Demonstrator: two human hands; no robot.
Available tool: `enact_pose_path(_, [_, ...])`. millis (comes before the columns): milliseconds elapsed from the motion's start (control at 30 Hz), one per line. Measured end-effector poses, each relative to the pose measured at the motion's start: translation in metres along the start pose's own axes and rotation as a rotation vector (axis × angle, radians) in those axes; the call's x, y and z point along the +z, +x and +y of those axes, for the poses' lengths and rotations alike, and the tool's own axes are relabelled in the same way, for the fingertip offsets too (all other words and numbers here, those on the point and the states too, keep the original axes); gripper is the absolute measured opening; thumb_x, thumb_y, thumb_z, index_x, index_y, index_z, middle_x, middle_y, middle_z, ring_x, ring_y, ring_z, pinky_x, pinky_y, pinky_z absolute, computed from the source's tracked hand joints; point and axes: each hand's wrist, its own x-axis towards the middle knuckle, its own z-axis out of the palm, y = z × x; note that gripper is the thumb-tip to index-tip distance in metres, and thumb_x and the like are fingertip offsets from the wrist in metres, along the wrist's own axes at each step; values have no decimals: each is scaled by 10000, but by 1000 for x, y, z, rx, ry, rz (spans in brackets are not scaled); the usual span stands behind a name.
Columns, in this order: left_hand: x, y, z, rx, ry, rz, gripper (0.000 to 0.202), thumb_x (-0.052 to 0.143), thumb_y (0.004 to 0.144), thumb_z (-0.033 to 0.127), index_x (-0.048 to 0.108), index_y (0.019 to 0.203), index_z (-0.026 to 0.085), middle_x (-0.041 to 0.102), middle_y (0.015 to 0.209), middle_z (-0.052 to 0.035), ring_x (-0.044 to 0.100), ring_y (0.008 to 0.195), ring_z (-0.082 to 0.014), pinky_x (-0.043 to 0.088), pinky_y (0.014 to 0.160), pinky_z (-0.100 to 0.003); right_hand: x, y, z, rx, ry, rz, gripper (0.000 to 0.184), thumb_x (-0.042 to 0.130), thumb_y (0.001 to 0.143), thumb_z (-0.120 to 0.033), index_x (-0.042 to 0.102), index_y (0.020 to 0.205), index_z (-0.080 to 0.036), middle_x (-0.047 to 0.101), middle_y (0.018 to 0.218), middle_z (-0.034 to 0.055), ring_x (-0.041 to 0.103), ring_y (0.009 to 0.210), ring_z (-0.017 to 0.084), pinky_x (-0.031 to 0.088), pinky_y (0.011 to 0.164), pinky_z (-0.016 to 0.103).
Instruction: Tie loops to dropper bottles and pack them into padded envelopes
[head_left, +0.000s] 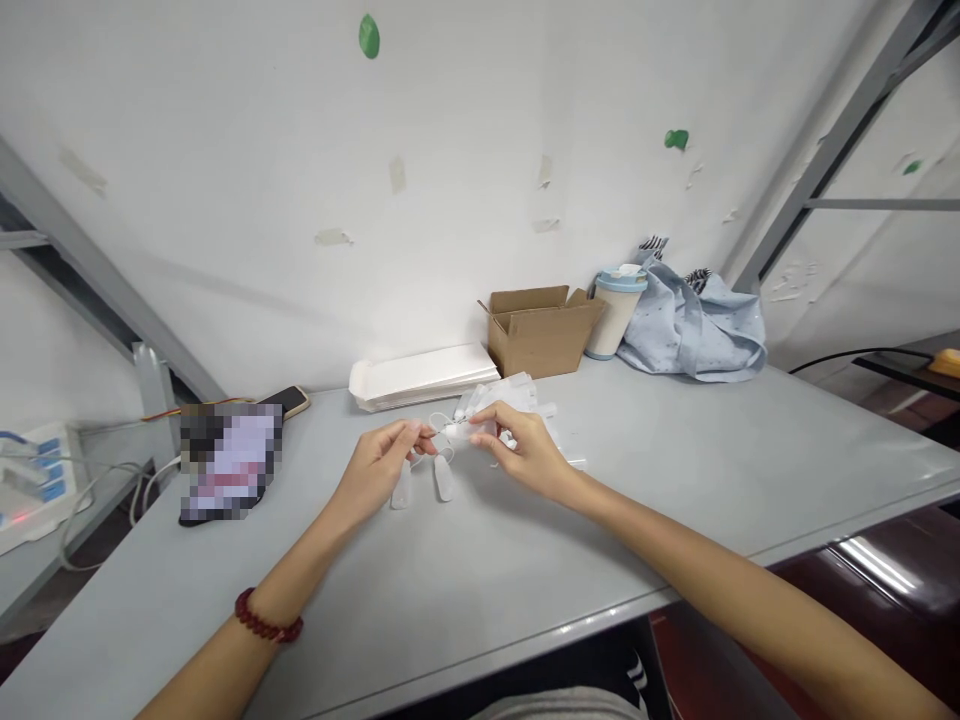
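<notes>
My left hand is closed in a pinch on a thin white cord. Facing it, my right hand pinches the same stretch of cord, close to a small white piece between the two hands. Below the fingers, a white tag with rounded ends lies on the table, a cord loop at its top. Another white tag rests just under my left fingertips. Behind my right hand spreads a pile of white, partly see-through tags, in part hidden by the hand.
At the back are a flat white box, an open cardboard box, a lidded cup and a light blue cloth bag. Left on the grey table lie a phone and a pixelated item. A power strip stands further left.
</notes>
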Motion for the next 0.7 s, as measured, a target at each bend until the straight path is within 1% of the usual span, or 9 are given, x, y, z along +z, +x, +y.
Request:
enact_pose_path(67, [0, -1, 1, 9, 32, -4, 361, 484, 839, 475, 670, 769, 173, 692, 764, -43, 592, 720, -174, 473, 683, -273, 0, 0, -1, 21, 2, 2, 125, 562, 863, -255, 592, 949, -169, 588, 690, -6, 523, 606, 111, 403, 544, 223])
enact_pose_path(167, [0, -2, 2, 12, 90, -10, 328, 508, 830, 467, 661, 762, 186, 687, 755, -25, 572, 665, -156, 450, 605, -250, 0, -1, -3, 29, 1, -8, 133, 559, 867, -269, 585, 960, -178, 621, 733, 9, 545, 641, 120, 417, 558, 227])
enact_pose_path(267, [0, -3, 2, 8, 109, 6, 317, 513, 828, 467, 648, 758, 189, 675, 727, -15, 560, 635, -147, 425, 552, -234, 1, -2, -3, 24, -10, -59, 142, 547, 878, -272, 571, 977, -174, 654, 802, 32, 573, 691, 133, 437, 599, 244])
enact_pose_path(367, [0, -3, 2, 9, 109, 30, 313, 507, 830, 445, 613, 686, 188, 642, 673, -6, 554, 631, -145, 421, 543, -225, 2, -3, -1, -8, -64, -111, 169, 581, 861, -304, 568, 964, -170, 664, 879, 60, 585, 758, 154, 456, 664, 278])
enact_pose_path(467, [-1, -3, 3, 3, 106, 40, 325, 490, 827, 427, 576, 629, 184, 603, 633, -2, 520, 587, -135, 402, 508, -220, 2, -3, 0, -56, -125, -136, 182, 615, 841, -312, 574, 943, -167, 650, 885, 66, 571, 782, 164, 458, 712, 305])
enact_pose_path(567, [-6, -1, 4, -23, 127, 15, 317, 487, 803, 400, 527, 573, 186, 538, 577, 16, 477, 556, -124, 381, 500, -218, 1, -3, -1, -60, -155, -159, 142, 602, 854, -292, 576, 919, -169, 640, 855, 53, 561, 773, 161, 450, 717, 304])
enact_pose_path(700, [-20, 4, 3, -82, 180, -26, 297, 455, 755, 326, 409, 493, 195, 412, 508, 42, 375, 497, -106, 322, 476, -224, 0, -1, 2, -65, -199, -159, 112, 570, 880, -283, 573, 893, -171, 634, 846, 52, 558, 791, 167, 436, 725, 306])
